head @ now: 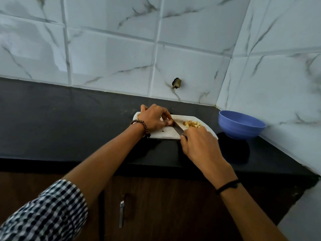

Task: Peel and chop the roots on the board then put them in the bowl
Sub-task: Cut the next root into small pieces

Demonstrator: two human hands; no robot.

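**A:** How do the roots look?

**B:** Pale yellow chopped cubes (192,124) lie in a small heap on the right part of the white board (165,133). A brown-skinned root piece (171,121) sits mid-board.

**A:** And the bowl?

**B:** The blue bowl (241,125) stands on the black counter (69,127), to the right of the board and apart from it. Its inside faces away, so I cannot tell what it holds.

**A:** The hands?

**B:** The left hand (153,119) arches over the board, fingertips pinching the root piece down. The right hand (198,141) is curled round the handle of the knife (178,129) at the board's near edge. The blade slants across the board to the root piece, between it and the heap.
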